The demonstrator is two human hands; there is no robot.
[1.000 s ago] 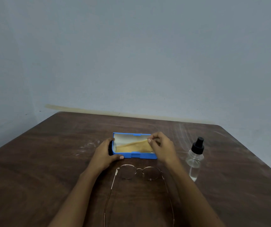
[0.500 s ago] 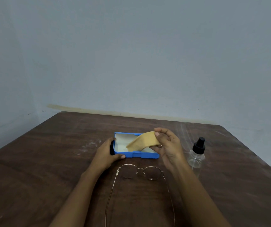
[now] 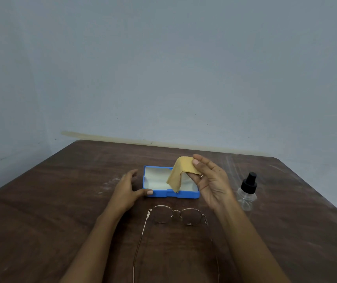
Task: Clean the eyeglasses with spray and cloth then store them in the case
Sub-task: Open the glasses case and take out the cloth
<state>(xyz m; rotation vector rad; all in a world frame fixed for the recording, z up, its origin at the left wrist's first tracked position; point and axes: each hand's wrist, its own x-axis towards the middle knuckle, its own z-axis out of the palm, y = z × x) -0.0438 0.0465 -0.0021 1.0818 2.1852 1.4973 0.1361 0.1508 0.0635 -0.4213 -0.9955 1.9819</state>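
My right hand [image 3: 210, 180] pinches a tan cleaning cloth [image 3: 178, 174] between thumb and fingers, holding it up over the right half of an open blue case [image 3: 184, 194] with a pale lining. My left hand [image 3: 125, 190] lies at the case's left end, its thumb touching the front left corner and its fingers spread and relaxed. Round thin-rimmed eyeglasses [image 3: 176, 216] lie on the brown wooden table [image 3: 51, 211] in front of the case, temples unfolded toward me. A clear spray bottle [image 3: 248, 193] with a black nozzle stands to the right of my right hand.
A pale grey-blue wall rises behind the table's far edge [image 3: 163, 145]. The table's right edge [image 3: 316, 193] slants away just beyond the spray bottle.
My right hand has lifted the cloth out of the case and raised it higher. My left hand has loosened its hold on the case's left end, fingers opening.
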